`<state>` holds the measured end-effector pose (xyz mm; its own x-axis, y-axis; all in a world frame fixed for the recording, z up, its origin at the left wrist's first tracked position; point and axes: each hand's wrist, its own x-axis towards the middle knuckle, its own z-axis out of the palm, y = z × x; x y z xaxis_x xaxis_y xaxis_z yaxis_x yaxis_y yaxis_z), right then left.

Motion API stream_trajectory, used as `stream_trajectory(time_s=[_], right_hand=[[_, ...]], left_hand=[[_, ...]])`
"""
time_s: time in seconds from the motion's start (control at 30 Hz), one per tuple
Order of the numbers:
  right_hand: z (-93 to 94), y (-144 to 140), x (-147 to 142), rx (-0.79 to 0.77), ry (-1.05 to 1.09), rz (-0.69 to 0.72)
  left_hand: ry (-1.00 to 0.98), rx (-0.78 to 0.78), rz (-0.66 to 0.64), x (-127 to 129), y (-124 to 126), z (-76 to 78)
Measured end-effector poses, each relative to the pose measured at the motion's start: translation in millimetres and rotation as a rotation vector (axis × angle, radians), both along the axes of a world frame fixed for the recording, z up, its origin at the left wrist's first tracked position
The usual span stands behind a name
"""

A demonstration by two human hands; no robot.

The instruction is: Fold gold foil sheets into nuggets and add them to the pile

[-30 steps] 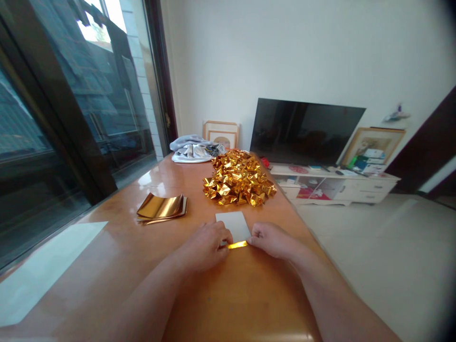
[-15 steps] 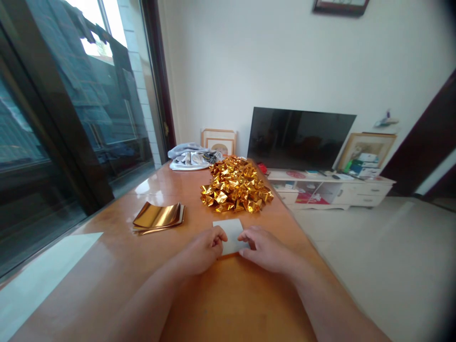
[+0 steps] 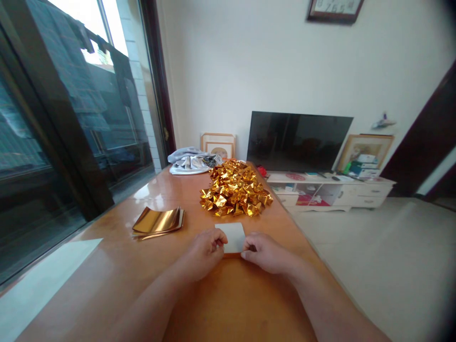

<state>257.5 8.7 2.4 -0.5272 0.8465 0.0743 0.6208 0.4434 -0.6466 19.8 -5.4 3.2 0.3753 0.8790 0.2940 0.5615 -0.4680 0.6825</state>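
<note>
Glossy brown table: gold foil heap far end, by right edge. Grey fabric, far-left corner. Foil stack, pale sheet toward left edge. White paper nearer right.

Far past the right hand I see a black TV, a low white cabinet and a white wall. Pale floor lies right of it, a bright window left.

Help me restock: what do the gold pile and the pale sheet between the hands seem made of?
Gold pile: probably foil or foiled paper, shiny, with sharp creases and glints.
Pale sheet: likely paper, matte, its upper face dull and without glints.
</note>
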Motion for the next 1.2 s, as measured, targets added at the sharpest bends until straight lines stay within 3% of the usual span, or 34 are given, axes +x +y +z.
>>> stream_trajectory(time_s=[0.13, 0.3, 0.4, 0.47, 0.53, 0.6, 0.67, 0.87, 1.2], right_hand=[[3.6, 2.2, -2.0, -0.184, 0.173, -0.021], [10.8, -0.2, -3.7, -0.339, 0.288, -0.033], [11.5, -1.2, -5.7, -0.34, 0.318, -0.051], [11.1, -2.0, -7.8, -0.214, 0.294, -0.108], [11.1, -3.7, -10.6, 0.038, 0.238, -0.163], [12.0, -6.5, -14.2, 0.292, 0.159, -0.156], [13.4, -9.6, -18.3, 0.42, 0.073, -0.104], [14.9, -14.6, -26.8, 0.511, -0.101, -0.073], [15.0, -12.3, -21.7, 0.551, -0.149, -0.039]], left_hand=[[0.087, 0.201, -0.038, 1.8, -7.2, 13.3], [0.272, 0.276, -0.073, 3.0, -12.6, 25.1], [0.342, 0.312, -0.07, 3.7, -12.2, 26.9], [0.366, 0.332, -0.059, 4.1, -11.9, 27.6], [0.389, 0.345, -0.042, 4.8, -12.2, 28.3], [0.417, 0.352, -0.017, 5.9, -13.1, 29.1], [0.443, 0.357, 0.006, 7.2, -14.5, 30.1], [0.485, 0.361, 0.029, 9.4, -18.3, 32.2], [0.489, 0.382, 0.074, 8.2, -20.4, 32.9]])
